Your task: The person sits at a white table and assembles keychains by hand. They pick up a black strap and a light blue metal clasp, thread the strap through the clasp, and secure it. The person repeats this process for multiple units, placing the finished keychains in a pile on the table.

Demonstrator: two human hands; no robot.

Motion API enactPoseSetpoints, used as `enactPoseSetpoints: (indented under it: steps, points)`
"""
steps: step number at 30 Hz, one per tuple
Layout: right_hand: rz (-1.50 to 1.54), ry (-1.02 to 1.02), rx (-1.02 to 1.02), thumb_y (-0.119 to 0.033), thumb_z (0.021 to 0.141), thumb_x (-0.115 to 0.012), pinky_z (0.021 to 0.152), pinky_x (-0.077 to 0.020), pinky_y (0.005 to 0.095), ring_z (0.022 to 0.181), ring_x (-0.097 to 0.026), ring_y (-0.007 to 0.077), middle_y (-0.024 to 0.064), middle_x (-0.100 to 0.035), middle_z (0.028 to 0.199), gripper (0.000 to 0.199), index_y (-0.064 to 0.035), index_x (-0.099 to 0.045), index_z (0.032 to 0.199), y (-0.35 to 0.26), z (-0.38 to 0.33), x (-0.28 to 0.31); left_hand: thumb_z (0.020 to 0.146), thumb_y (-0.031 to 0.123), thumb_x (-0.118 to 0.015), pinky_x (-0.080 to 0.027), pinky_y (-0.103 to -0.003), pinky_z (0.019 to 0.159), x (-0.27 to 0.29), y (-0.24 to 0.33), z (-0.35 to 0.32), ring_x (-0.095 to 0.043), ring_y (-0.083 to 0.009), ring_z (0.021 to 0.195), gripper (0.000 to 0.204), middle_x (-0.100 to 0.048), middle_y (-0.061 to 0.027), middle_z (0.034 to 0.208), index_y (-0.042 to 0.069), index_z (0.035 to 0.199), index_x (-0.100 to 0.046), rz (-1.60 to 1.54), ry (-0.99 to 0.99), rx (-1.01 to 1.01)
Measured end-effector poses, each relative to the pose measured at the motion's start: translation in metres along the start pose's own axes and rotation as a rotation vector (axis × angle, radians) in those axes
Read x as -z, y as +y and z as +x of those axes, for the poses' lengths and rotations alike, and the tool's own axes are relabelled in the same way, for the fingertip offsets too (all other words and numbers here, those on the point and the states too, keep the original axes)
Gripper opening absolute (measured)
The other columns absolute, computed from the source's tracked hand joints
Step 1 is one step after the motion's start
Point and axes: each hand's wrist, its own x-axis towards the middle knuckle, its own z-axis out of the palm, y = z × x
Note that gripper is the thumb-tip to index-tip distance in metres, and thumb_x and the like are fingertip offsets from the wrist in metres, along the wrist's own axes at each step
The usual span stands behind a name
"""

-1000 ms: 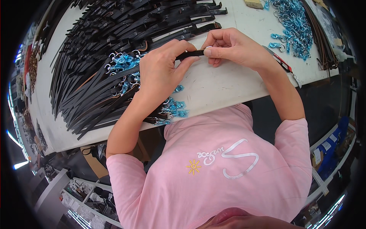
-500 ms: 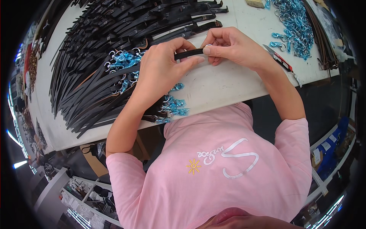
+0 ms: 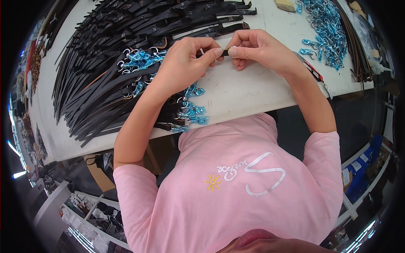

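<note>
Pinched between both hands above the table is a narrow black strap (image 3: pixel 225 53). Thumb and fingers of my left hand (image 3: pixel 190 59) are closed on it near its end. Facing it, my right hand (image 3: pixel 261 52) pinches the very end, where a bit of shiny metal ring shows at the thumb; the fingers hide most of the ring. Left of and below my left hand lie straps with metal snap hooks in blue wrapping (image 3: pixel 192 111). A large heap of black straps (image 3: pixel 105 55) spreads beyond and left of my left hand.
A pile of blue-wrapped snap hooks (image 3: pixel 325 29) lies at the far right, beside brown straps (image 3: pixel 358 55). A red-handled tool (image 3: pixel 314 71) rests by my right forearm. At the back sits a tan block (image 3: pixel 285 5). The white table's (image 3: pixel 253 90) front edge runs before me.
My left hand has slid right along the strap, its thumb now close to my right thumb, so less strap shows between the hands. My right hand has barely moved.
</note>
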Motion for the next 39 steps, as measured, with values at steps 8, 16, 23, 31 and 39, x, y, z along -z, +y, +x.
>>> enactPoseSetpoints:
  steps: [8,16,23,31,39]
  points:
    - [0.007,-0.066,0.015,-0.025,0.098,-0.065,0.08,-0.0544,0.0252,0.084,-0.065,0.0091,0.0025,-0.066,0.087,0.023,-0.0029,-0.063,0.101,-0.007,0.001,-0.004,0.084,0.008,-0.075,-0.045,-0.024,0.057,0.006,0.018,-0.025,-0.055,-0.0112,0.062,0.021,-0.069,-0.0065,0.084,0.0,0.102,-0.068,0.306,0.208,-0.231]
    - [-0.321,-0.031,0.127,-0.017,0.097,-0.06,0.072,-0.0464,0.0276,0.077,-0.056,0.0106,0.003,-0.06,0.08,0.016,-0.0018,-0.06,0.094,-0.005,0.006,-0.026,0.084,0.009,-0.074,-0.051,-0.039,0.061,0.001,0.01,-0.028,-0.065,-0.0325,0.072,0.017,-0.064,-0.0121,0.087,0.002,0.094,-0.063,0.335,0.212,-0.335]
    - [-0.484,0.112,0.208,-0.017,0.097,-0.056,0.069,-0.0457,0.0309,0.075,-0.056,0.0133,0.0052,-0.06,0.08,0.015,-0.0025,-0.06,0.095,0.002,0.007,-0.043,0.083,0.004,-0.074,-0.051,-0.031,0.057,0.003,0.007,-0.03,-0.064,-0.0236,0.069,0.018,-0.066,-0.0115,0.088,-0.001,0.097,-0.065,0.246,0.195,-0.266]
    - [0.015,-0.193,0.033,-0.027,0.107,-0.045,0.076,-0.0484,0.0255,0.081,-0.057,0.0085,0.001,-0.06,0.086,0.028,-0.0033,-0.06,0.103,-0.002,0.009,-0.012,0.084,0.006,-0.074,-0.049,-0.03,0.057,0.006,0.007,-0.029,-0.062,-0.0224,0.067,0.018,-0.066,-0.0107,0.089,-0.001,0.098,-0.065,0.218,0.198,-0.257]
    - [-0.349,-0.058,0.148,-0.02,0.098,-0.058,0.064,-0.0463,0.0285,0.073,-0.057,0.0099,0.0024,-0.061,0.078,0.018,-0.0028,-0.06,0.095,-0.008,0.0,-0.024,0.083,0.001,-0.073,-0.044,-0.027,0.054,0.0,0.013,-0.036,-0.057,-0.0176,0.062,0.017,-0.06,-0.0087,0.082,0.001,0.099,-0.067,0.359,0.218,-0.295]
